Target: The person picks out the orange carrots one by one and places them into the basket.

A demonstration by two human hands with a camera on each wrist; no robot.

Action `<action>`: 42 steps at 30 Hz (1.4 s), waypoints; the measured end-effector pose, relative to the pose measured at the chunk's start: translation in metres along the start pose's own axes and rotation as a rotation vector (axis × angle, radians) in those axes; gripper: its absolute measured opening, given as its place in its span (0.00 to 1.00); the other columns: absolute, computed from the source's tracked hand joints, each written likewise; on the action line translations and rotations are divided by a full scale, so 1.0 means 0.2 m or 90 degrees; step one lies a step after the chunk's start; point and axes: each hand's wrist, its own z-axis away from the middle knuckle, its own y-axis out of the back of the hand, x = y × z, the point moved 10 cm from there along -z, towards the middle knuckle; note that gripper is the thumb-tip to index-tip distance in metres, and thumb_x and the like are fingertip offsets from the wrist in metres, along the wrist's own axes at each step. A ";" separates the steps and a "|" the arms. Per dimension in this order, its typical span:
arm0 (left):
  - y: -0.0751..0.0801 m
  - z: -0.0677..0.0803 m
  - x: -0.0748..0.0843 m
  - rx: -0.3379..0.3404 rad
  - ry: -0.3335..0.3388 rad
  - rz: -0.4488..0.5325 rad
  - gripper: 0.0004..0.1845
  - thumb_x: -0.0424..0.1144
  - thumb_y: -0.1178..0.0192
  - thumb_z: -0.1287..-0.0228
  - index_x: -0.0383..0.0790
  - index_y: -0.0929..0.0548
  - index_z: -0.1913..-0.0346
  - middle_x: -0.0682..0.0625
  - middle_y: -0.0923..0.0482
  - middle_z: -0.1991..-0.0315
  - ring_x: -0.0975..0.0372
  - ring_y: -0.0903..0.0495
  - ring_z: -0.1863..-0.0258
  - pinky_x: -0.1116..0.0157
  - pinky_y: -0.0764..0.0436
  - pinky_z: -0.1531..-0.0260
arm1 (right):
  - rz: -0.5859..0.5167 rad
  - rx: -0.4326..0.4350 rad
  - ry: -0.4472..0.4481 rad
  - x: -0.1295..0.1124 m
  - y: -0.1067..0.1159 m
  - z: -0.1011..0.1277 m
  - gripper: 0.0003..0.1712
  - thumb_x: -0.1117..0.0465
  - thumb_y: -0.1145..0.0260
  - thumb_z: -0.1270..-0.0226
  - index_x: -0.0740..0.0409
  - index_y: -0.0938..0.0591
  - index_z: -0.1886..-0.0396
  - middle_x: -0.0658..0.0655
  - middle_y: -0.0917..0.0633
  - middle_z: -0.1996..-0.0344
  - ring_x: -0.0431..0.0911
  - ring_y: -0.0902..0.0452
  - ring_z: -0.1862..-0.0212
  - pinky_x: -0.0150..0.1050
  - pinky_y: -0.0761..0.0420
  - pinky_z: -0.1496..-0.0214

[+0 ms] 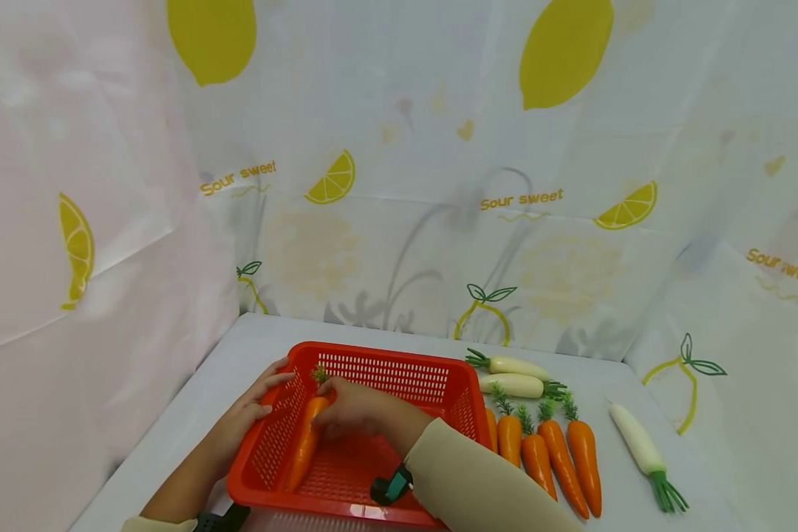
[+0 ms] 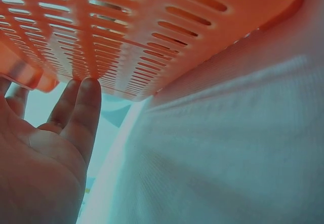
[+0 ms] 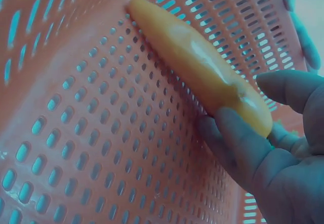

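Observation:
In the head view a red plastic basket [image 1: 372, 510] with slotted walls stands on the table. My left hand [image 1: 242, 414] is at its left rim, fingertips touching the edge. The left wrist view shows fingers [image 2: 86, 105] of that hand extended against the basket's outer wall [image 2: 136, 46]. Inside the basket my right hand [image 1: 352, 406] holds an orange carrot [image 1: 304, 447] near its leafy end, thumb on one side and fingers on the other. In the right wrist view the carrot [image 3: 197, 57] lies along the side wall, its narrow tip towards a corner.
Right of the basket lie several carrots [image 1: 558, 458] with green tops, partly behind my right sleeve. Two white radishes [image 1: 512, 385] lie beyond them, and another white radish [image 1: 638, 440] is farther right. Lemon-printed cloth [image 1: 399, 244] stands behind the white table [image 1: 166, 451] and along its sides.

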 end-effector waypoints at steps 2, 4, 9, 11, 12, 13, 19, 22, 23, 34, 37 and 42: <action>0.00 0.00 0.00 0.004 0.001 -0.004 0.32 0.27 0.61 0.27 0.32 0.41 0.21 0.45 0.70 0.14 0.79 0.39 0.29 0.64 0.18 0.41 | 0.003 -0.003 0.005 -0.01 0.00 0.01 0.28 0.64 0.25 0.35 0.51 0.26 0.39 0.57 0.20 0.52 0.51 0.18 0.54 0.49 0.12 0.47; 0.01 0.00 0.00 0.006 0.003 -0.009 0.32 0.27 0.61 0.28 0.32 0.41 0.21 0.45 0.70 0.14 0.80 0.41 0.29 0.66 0.19 0.40 | 0.015 -0.001 0.011 -0.02 0.00 0.01 0.28 0.64 0.25 0.35 0.51 0.25 0.37 0.56 0.20 0.52 0.50 0.19 0.54 0.47 0.12 0.47; 0.02 0.00 -0.02 0.014 0.028 -0.006 0.32 0.27 0.60 0.28 0.33 0.41 0.21 0.47 0.70 0.13 0.83 0.43 0.30 0.67 0.20 0.39 | 0.050 -0.004 0.017 -0.03 0.01 0.02 0.29 0.62 0.25 0.34 0.52 0.22 0.35 0.55 0.18 0.52 0.50 0.19 0.56 0.47 0.12 0.47; 0.02 0.01 -0.03 0.016 0.036 -0.003 0.32 0.28 0.60 0.28 0.34 0.41 0.21 0.49 0.70 0.13 0.83 0.43 0.31 0.67 0.20 0.39 | 0.057 -0.008 0.021 -0.03 0.00 0.02 0.28 0.63 0.25 0.34 0.53 0.21 0.35 0.55 0.18 0.52 0.50 0.19 0.55 0.47 0.12 0.47; 0.02 0.01 -0.03 0.017 0.039 -0.002 0.33 0.28 0.60 0.28 0.34 0.41 0.20 0.49 0.70 0.13 0.82 0.43 0.30 0.67 0.20 0.39 | 0.057 -0.010 0.022 -0.03 0.00 0.02 0.28 0.63 0.25 0.34 0.53 0.21 0.35 0.55 0.18 0.51 0.50 0.19 0.55 0.48 0.12 0.46; 0.02 0.01 -0.03 0.018 0.040 -0.004 0.33 0.28 0.60 0.28 0.34 0.41 0.20 0.50 0.70 0.13 0.81 0.44 0.30 0.67 0.20 0.39 | 0.055 -0.013 0.024 -0.03 0.00 0.02 0.28 0.63 0.25 0.34 0.53 0.21 0.35 0.55 0.18 0.51 0.50 0.19 0.54 0.48 0.12 0.46; 0.02 0.01 -0.03 0.020 0.035 -0.003 0.33 0.27 0.62 0.28 0.34 0.42 0.20 0.48 0.70 0.13 0.76 0.43 0.26 0.65 0.19 0.40 | 0.053 0.000 0.025 -0.04 0.01 0.03 0.27 0.63 0.26 0.34 0.55 0.21 0.36 0.55 0.18 0.51 0.51 0.18 0.55 0.48 0.12 0.48; 0.02 0.01 -0.03 0.016 0.030 0.006 0.33 0.27 0.63 0.28 0.33 0.42 0.20 0.46 0.71 0.14 0.79 0.36 0.30 0.62 0.17 0.41 | 0.091 0.035 0.024 -0.05 0.02 0.04 0.26 0.62 0.25 0.34 0.55 0.20 0.38 0.54 0.18 0.53 0.49 0.18 0.58 0.46 0.12 0.51; 0.02 0.01 -0.03 0.016 0.029 0.009 0.33 0.27 0.63 0.28 0.33 0.42 0.20 0.46 0.71 0.14 0.79 0.35 0.30 0.61 0.17 0.41 | 0.106 0.046 0.023 -0.06 0.03 0.05 0.25 0.62 0.25 0.34 0.55 0.19 0.38 0.54 0.18 0.54 0.49 0.19 0.58 0.45 0.12 0.52; 0.02 0.00 -0.03 0.010 0.016 0.006 0.32 0.27 0.62 0.28 0.32 0.42 0.21 0.46 0.71 0.14 0.83 0.39 0.30 0.64 0.19 0.40 | 0.183 0.056 0.047 -0.08 0.03 0.06 0.26 0.60 0.25 0.35 0.57 0.19 0.38 0.51 0.18 0.58 0.46 0.21 0.61 0.40 0.15 0.58; 0.02 0.00 -0.03 0.011 0.018 0.004 0.33 0.27 0.62 0.29 0.32 0.41 0.21 0.46 0.71 0.14 0.83 0.40 0.30 0.64 0.19 0.40 | 0.222 0.062 0.056 -0.10 0.03 0.06 0.26 0.60 0.25 0.35 0.55 0.19 0.38 0.50 0.17 0.56 0.45 0.22 0.58 0.41 0.15 0.55; 0.02 0.00 -0.04 0.014 0.024 0.003 0.33 0.27 0.60 0.29 0.34 0.41 0.21 0.47 0.70 0.14 0.84 0.40 0.31 0.64 0.18 0.40 | 0.317 0.063 0.073 -0.15 0.03 0.10 0.29 0.56 0.23 0.36 0.50 0.20 0.36 0.48 0.16 0.50 0.43 0.21 0.53 0.46 0.16 0.43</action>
